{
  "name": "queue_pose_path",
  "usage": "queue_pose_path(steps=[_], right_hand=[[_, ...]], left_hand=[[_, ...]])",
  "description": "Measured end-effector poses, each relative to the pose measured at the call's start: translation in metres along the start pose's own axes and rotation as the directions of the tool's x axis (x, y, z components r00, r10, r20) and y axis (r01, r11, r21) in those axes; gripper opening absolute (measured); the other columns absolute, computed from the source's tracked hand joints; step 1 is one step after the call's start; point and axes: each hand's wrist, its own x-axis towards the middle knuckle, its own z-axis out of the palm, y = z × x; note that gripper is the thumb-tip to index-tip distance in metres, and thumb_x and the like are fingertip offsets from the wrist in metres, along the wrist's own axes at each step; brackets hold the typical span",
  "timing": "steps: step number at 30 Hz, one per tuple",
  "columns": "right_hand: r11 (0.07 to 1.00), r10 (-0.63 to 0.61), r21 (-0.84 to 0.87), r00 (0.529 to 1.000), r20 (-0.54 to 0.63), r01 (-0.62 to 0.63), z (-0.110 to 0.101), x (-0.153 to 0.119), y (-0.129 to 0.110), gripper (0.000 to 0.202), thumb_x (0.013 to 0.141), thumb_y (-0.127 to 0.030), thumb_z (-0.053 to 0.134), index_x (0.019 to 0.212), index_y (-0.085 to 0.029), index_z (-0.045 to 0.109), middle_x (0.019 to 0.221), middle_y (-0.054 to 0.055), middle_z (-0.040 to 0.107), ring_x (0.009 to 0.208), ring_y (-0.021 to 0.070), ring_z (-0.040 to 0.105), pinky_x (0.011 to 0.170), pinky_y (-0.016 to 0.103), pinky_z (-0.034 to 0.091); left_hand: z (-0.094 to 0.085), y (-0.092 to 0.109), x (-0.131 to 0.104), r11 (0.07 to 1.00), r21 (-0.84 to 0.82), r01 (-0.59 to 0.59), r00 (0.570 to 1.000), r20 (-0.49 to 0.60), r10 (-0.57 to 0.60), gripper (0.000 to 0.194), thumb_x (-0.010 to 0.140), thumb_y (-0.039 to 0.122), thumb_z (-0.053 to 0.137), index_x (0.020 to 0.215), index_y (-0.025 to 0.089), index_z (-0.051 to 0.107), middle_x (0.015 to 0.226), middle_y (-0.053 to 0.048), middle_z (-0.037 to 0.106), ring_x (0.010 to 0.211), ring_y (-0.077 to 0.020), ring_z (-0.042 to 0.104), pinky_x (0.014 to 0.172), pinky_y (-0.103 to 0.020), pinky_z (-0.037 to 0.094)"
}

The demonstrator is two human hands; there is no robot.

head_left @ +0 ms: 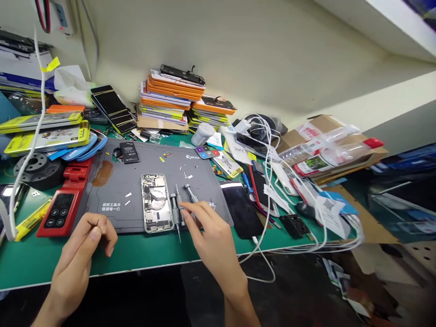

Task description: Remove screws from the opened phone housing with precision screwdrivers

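An opened phone (157,203) lies on the grey mat (122,181), its inner parts showing. To its right, slim grey screwdrivers (175,210) lie side by side, and another one (190,193) rests at a slant. My right hand (207,227) is over the screwdrivers, with thumb and fingertips at the end of one of them. Left of the phone, my left hand (86,240) is curled near the mat's front edge, its thumb against the forefinger; whatever it may hold is too small to see. A black battery (129,152) lies at the back of the mat.
A red device (60,213) stands at the mat's left edge. Stacked boxes (166,97) are behind. On the right lie a dark phone (242,210) with a white cable plugged in, tangled cables, and a carton (316,136) with bottles. Small white parts dot the mat.
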Motion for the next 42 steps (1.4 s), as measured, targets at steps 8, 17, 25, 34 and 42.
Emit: queue_pose_path(steps=[8, 17, 25, 34, 42], right_hand=[[0.933, 0.168, -0.34, 0.979, 0.113, -0.121, 0.009, 0.04, -0.024, 0.036, 0.106, -0.056, 0.065, 0.111, -0.023, 0.079, 0.094, 0.005, 0.08, 0.079, 0.0193, 0.077, 0.059, 0.03, 0.039], [0.892, 0.273, -0.411, 0.95, 0.154, -0.189, 0.016, 0.039, -0.029, 0.03, 0.105, -0.049, 0.069, 0.095, -0.021, 0.071, 0.088, 0.006, 0.08, 0.073, 0.0216, 0.078, 0.054, 0.03, 0.029], [0.985, 0.17, 0.008, 0.97, 0.175, -0.174, 0.006, 0.036, -0.014, 0.029, 0.109, -0.046, 0.06, 0.091, -0.025, 0.067, 0.075, -0.003, 0.075, 0.056, 0.013, 0.064, 0.054, 0.026, 0.045], [0.929, 0.092, 0.371, 0.966, -0.242, 0.004, 0.044, 0.008, 0.001, 0.041, 0.11, -0.03, 0.058, 0.149, -0.023, 0.047, 0.104, 0.007, 0.079, 0.073, 0.0151, 0.072, 0.062, 0.028, 0.06], [0.513, 0.354, 0.855, 0.888, -0.293, 0.077, 0.044, 0.011, -0.056, 0.05, 0.112, -0.023, 0.052, 0.156, -0.043, 0.044, 0.103, 0.0, 0.075, 0.064, 0.013, 0.07, 0.056, 0.028, 0.066]], left_hand=[[0.005, -0.001, 0.002, 0.988, 0.151, 0.004, 0.999, -0.049, 0.004, 0.046, 0.112, 0.062, 0.051, 0.084, 0.025, 0.053, 0.072, 0.003, 0.056, 0.069, -0.0157, 0.051, 0.072, -0.03, 0.043], [-0.002, -0.002, 0.003, 0.961, 0.272, 0.056, 0.998, 0.01, -0.062, 0.053, 0.095, 0.076, 0.069, 0.085, 0.024, 0.066, 0.072, 0.001, 0.067, 0.068, -0.0173, 0.064, 0.069, -0.028, 0.051], [-0.005, -0.005, 0.008, 0.951, 0.291, -0.1, 0.993, 0.096, 0.074, 0.04, 0.098, 0.062, 0.072, 0.087, 0.025, 0.078, 0.083, -0.005, 0.081, 0.074, -0.0218, 0.078, 0.067, -0.026, 0.06], [-0.005, -0.003, 0.006, 0.965, 0.248, -0.089, 0.981, 0.188, 0.042, 0.047, 0.11, 0.054, 0.055, 0.078, 0.025, 0.074, 0.075, -0.001, 0.076, 0.068, -0.016, 0.071, 0.068, -0.024, 0.055], [-0.002, -0.003, -0.002, 0.999, 0.014, 0.038, 0.998, 0.054, -0.039, 0.046, 0.115, 0.056, 0.046, 0.085, 0.023, 0.056, 0.069, 0.001, 0.065, 0.064, -0.0142, 0.056, 0.067, -0.027, 0.048]])
